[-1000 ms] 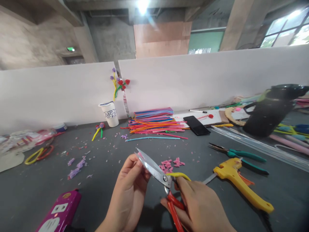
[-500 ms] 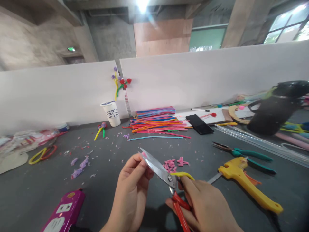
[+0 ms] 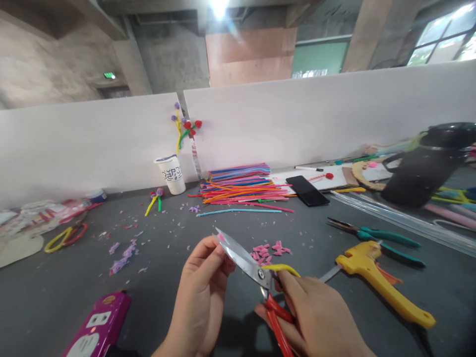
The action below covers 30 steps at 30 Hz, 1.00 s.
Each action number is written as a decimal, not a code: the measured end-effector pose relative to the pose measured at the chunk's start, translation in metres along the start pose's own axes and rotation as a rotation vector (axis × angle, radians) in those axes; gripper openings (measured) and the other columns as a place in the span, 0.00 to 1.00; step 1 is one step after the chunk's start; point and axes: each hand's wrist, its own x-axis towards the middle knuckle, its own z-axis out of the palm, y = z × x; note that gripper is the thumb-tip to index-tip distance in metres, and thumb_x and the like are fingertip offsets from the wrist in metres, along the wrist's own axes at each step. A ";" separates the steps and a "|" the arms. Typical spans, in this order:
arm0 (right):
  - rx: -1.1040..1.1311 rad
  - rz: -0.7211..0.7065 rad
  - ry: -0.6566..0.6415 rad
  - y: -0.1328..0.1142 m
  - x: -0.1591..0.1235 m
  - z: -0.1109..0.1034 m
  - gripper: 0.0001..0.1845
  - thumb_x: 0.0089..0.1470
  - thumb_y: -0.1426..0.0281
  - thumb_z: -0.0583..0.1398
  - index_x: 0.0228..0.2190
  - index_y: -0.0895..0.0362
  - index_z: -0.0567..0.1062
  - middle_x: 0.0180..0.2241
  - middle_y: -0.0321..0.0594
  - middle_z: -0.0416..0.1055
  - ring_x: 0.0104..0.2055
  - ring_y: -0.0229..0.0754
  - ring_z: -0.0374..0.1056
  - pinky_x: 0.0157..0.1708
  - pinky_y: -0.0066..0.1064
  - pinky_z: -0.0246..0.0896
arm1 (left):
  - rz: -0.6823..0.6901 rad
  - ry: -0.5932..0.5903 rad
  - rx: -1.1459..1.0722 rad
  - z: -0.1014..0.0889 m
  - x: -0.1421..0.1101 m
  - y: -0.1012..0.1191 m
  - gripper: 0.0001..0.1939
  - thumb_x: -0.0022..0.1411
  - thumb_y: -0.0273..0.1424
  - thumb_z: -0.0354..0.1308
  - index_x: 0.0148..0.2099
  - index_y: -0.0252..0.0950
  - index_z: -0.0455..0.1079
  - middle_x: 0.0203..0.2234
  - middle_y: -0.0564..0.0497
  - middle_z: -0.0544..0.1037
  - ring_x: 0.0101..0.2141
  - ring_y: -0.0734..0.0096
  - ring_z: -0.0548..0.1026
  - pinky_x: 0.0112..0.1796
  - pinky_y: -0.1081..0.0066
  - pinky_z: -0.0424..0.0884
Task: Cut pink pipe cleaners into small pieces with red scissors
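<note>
Between the thumb and fingers of my left hand [image 3: 203, 290] is a small pink piece [image 3: 220, 238], mostly hidden by the scissor blades. It looks like the cut pink pipe cleaner pieces [image 3: 262, 254] heaped on the table just beyond. My right hand [image 3: 310, 307] is closed around the red handles of a pair of scissors [image 3: 241, 255]. Their silver blades point up and left, nearly together, with the tips at the pink piece beside my left fingertips. A yellow strip [image 3: 280, 267], perhaps a handle part, shows above my right fingers.
Pipe cleaners [image 3: 241, 191] lie stacked at the back, near a paper cup [image 3: 171, 174] and a phone [image 3: 308, 190]. To the right are pliers [image 3: 375, 238], a yellow glue gun [image 3: 383, 280] and a black jug [image 3: 416, 168]. A purple power strip [image 3: 98, 325] and other scissors [image 3: 67, 237] lie left.
Almost nothing differs. My left hand has shifted very slightly, and the scissors stay in the same place at the pink piece.
</note>
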 end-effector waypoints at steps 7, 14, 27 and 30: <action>-0.012 -0.007 0.016 0.002 -0.002 -0.002 0.17 0.50 0.53 0.51 0.25 0.55 0.64 0.17 0.35 0.66 0.18 0.39 0.63 0.19 0.27 0.49 | 0.043 0.001 0.041 -0.001 0.001 -0.001 0.03 0.52 0.25 0.57 0.31 0.33 0.72 0.25 0.52 0.72 0.27 0.79 0.68 0.31 0.79 0.66; 0.000 -0.009 0.003 0.003 -0.003 -0.001 0.17 0.51 0.54 0.50 0.27 0.55 0.64 0.18 0.35 0.67 0.18 0.39 0.63 0.20 0.27 0.50 | 0.023 0.010 0.049 -0.001 0.002 -0.001 0.03 0.52 0.25 0.57 0.31 0.33 0.72 0.25 0.52 0.71 0.27 0.79 0.67 0.30 0.79 0.65; -0.012 -0.002 0.016 0.002 -0.002 -0.001 0.19 0.53 0.53 0.48 0.23 0.54 0.64 0.15 0.34 0.66 0.16 0.39 0.62 0.18 0.27 0.49 | 0.019 0.002 0.034 -0.001 0.002 -0.001 0.03 0.52 0.27 0.58 0.30 0.34 0.72 0.26 0.51 0.72 0.28 0.77 0.68 0.32 0.77 0.65; -0.012 -0.003 0.016 0.002 -0.001 -0.001 0.19 0.53 0.54 0.47 0.24 0.55 0.64 0.16 0.35 0.66 0.17 0.39 0.63 0.18 0.27 0.49 | 0.020 0.012 0.031 -0.002 0.002 -0.002 0.03 0.51 0.26 0.58 0.31 0.34 0.72 0.26 0.51 0.72 0.27 0.77 0.68 0.32 0.78 0.66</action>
